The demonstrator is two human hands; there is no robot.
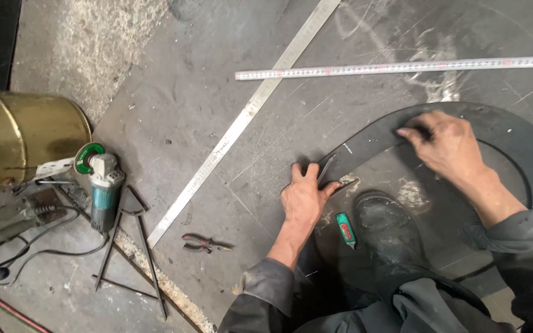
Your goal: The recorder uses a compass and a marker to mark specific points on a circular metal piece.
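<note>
**Visitor:** What's the person on the floor got there?

**Onlooker:** A curved band of dark sheet metal point(513, 132), an arc cut from plate, lying flat on the big steel sheet point(186, 92) that covers the floor. The left hand point(304, 196) presses down on its pointed end, fingers spread flat, nothing clenched; the tip pokes out just beyond the thumb. The right hand point(445, 143) lies further along the arc, fingers curled loosely over the inner edge, pinning rather than gripping.

**Visitor:** Heavy?

**Onlooker:** I'd judge it stiff and fairly weighty, thin enough to flex a little, smooth and dull on top, and sharp at the cut edges and that point. Best taken by the broad middle with both hands, palms on the face, fingers clear of the tip.

**Visitor:** And round about?

**Onlooker:** A small green marker-like stick point(345, 229) lies just below the left palm, beside a dark shoe point(382, 222). Two long steel rules cross well above the fingertips, one slanting point(242, 120), one nearly level point(402, 66). Further off to the left: red-handled pliers point(202, 243), a teal angle grinder point(101, 185), black metal dividers point(134, 246), and a brass-coloured drum point(32, 132) on rough concrete.
</note>
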